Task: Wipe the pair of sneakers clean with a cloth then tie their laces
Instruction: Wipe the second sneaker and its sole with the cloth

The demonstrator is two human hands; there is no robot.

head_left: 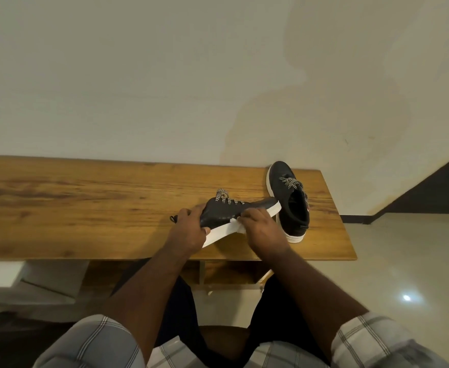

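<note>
A black sneaker with a white sole (227, 212) lies tipped on its side on the wooden table (85, 203), its toe pointing right. My left hand (188, 231) grips its heel end. A white cloth (238, 225), mostly hidden, is pressed against the sneaker's side by my right hand (264, 231), whose fingers curl over it. The second black sneaker (291, 201) stands upright at the table's right end, toe toward the wall, its speckled laces loose.
The table's right edge lies just beyond the second sneaker, with pale floor past it. A white wall stands behind the table. A dark lace end (173, 218) lies on the wood left of my left hand. My legs are under the table's near edge.
</note>
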